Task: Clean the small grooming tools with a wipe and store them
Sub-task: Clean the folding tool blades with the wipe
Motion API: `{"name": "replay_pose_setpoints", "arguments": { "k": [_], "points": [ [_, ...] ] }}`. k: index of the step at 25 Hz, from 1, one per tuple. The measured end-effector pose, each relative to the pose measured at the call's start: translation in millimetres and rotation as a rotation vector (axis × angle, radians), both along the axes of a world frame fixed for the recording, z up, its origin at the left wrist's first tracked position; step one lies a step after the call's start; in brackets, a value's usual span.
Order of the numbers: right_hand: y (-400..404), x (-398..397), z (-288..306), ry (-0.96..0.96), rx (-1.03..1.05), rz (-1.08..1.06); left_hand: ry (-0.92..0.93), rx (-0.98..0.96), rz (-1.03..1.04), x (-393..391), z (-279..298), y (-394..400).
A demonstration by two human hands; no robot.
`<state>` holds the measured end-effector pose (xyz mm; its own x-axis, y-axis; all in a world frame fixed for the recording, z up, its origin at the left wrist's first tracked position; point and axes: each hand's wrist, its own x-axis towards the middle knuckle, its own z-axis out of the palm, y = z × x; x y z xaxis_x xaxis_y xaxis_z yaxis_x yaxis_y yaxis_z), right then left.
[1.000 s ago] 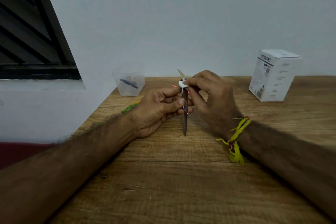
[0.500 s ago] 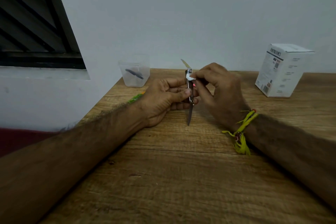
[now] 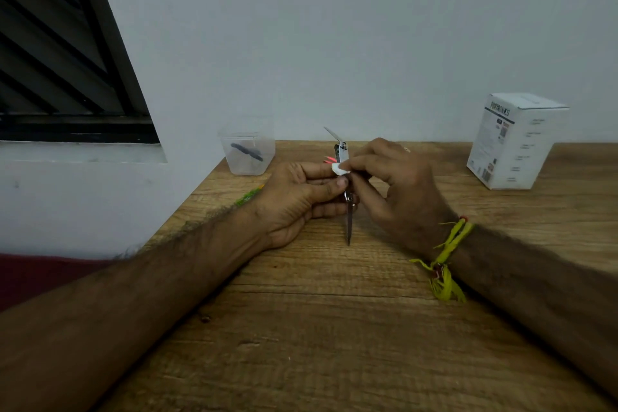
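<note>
Tool: nail clipper (image 3: 348, 207), slim bright metal, held upright over the table between both hands; a thin blade points down toward the wood, and the lever (image 3: 333, 135) is flipped up and tilted left at the top.
Wipe: small white folded scrap (image 3: 340, 170), pressed against the clipper's upper body.
Left hand (image 3: 297, 198): palm turned inward, fingers curled round the clipper's middle, thumb (image 3: 329, 185) laid across the front of it; forearm reaches in from the lower left.
Right hand (image 3: 398, 187): back of hand toward the camera, fingers bent and pinching the wipe onto the clipper; forearm reaches in from the lower right.
Wrist: frayed yellow thread band (image 3: 446, 254) with a small red bit, tied on the right wrist.
Table (image 3: 334, 338): wood-grain surface, brown, matte, with visible streaks and knots.
Container: clear plastic tub (image 3: 248, 153), squarish with rounded corners, at the far left corner of the table; a dark elongated item (image 3: 246, 151) lies inside, kind not clear.
Box: white cardboard carton (image 3: 515, 140) with printed text, upright at the far right, well apart from the hands.
Other: green object (image 3: 248, 196) partly hidden behind the left wrist; pink-red tips (image 3: 328, 159) just behind the clipper, neither identifiable.
Surround: plain pale wall; dark louvred window (image 3: 63, 53) upper left.
</note>
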<state>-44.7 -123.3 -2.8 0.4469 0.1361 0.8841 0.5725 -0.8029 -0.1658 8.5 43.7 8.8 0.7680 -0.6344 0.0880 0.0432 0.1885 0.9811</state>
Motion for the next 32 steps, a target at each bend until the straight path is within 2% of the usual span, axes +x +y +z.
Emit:
{"name": "replay_pose_setpoints", "arguments": {
  "k": [15, 19, 27, 32],
  "points": [
    [-1.5, 1.2, 4.1, -0.007, -0.048, -0.018, 0.033, -0.052, 0.009, 3.2, 6.1, 4.2],
    [0.2, 5.0, 3.9, -0.008, -0.133, -0.030, 0.068, -0.061, -0.003, 5.6, 10.1, 5.7],
    [0.1, 2.1, 0.0, 0.042, -0.279, -0.080, 0.133, -0.034, 0.114, 1.5, 10.5, -1.0],
    [7.9, -0.4, -2.2, 0.065, -0.353, -0.110, 0.056, 0.021, 0.187, 8.3, 7.3, 0.8]
  ]
}}
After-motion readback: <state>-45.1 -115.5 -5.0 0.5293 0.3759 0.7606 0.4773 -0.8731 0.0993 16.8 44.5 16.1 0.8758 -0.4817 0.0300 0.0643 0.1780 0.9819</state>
